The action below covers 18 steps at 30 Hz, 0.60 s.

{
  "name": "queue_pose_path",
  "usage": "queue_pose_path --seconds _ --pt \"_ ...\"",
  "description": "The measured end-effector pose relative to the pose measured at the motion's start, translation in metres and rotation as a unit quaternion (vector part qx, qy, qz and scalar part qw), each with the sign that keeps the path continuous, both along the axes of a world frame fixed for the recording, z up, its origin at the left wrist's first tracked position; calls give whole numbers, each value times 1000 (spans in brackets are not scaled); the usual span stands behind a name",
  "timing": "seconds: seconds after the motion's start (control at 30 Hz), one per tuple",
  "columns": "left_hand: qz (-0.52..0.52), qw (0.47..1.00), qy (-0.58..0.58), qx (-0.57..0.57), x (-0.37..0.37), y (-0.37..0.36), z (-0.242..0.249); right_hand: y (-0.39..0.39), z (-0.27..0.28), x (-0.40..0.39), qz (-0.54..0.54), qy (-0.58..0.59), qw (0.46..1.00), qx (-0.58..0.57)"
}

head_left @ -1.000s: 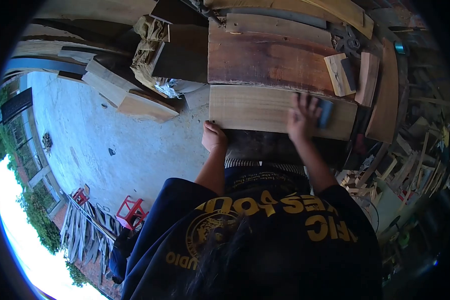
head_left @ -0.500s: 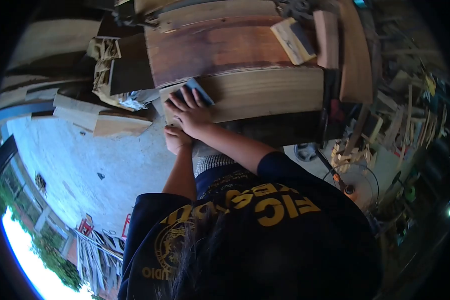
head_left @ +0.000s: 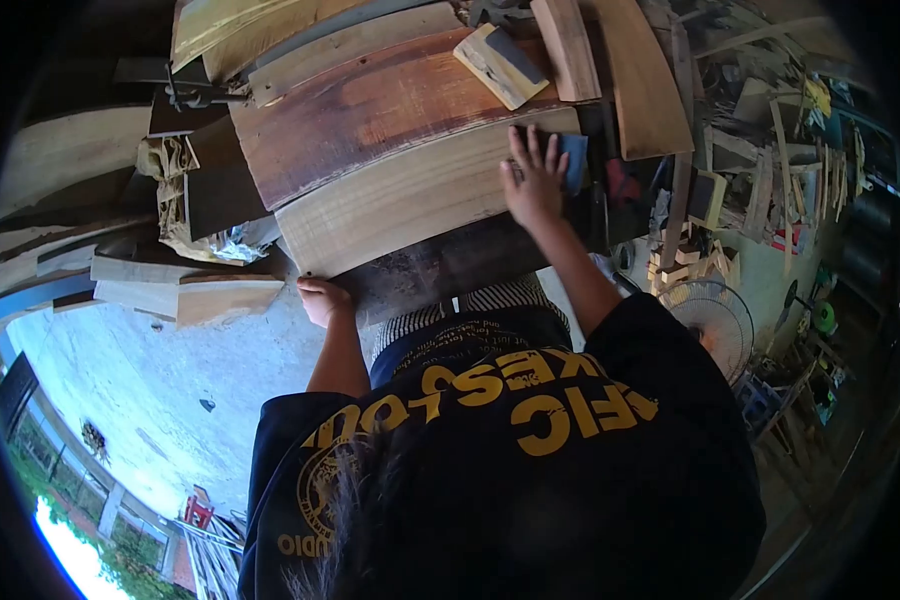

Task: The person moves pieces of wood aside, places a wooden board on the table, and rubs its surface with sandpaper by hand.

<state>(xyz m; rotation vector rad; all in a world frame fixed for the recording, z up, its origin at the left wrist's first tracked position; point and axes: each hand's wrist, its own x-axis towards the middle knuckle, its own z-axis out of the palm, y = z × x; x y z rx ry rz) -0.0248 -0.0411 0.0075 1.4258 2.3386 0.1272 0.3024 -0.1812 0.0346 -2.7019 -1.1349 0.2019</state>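
Note:
A pale wooden board [head_left: 400, 190] lies along the near side of the bench, beside a reddish-brown board [head_left: 360, 115]. My right hand [head_left: 537, 185] rests on the pale board's right end, fingers spread over a dark blue-grey sanding sheet [head_left: 574, 163]; part of the sheet sticks out right of the fingers. At the left end, my left hand [head_left: 323, 300] grips the board's near corner, its fingers curled round the edge.
A two-tone block [head_left: 502, 66] lies on the reddish board, with more wood pieces [head_left: 568, 50] behind. A clamp [head_left: 200, 97] sits at the left. Wood scraps and a standing fan [head_left: 708, 330] are on the right; planks [head_left: 185, 290] lie left.
My right hand has slid with the sheet from the board's left end to its right end. The left hand stays at the left corner. The view has shifted.

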Motion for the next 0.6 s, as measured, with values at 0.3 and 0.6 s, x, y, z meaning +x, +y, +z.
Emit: queue_pose_path --seconds 0.3,0.6 --pt "-7 1000 0 -21 -3 2 -2 34 62 -92 126 199 961 145" --pt "-25 999 -37 1 -9 0 -9 -156 26 138 -316 27 937 149"
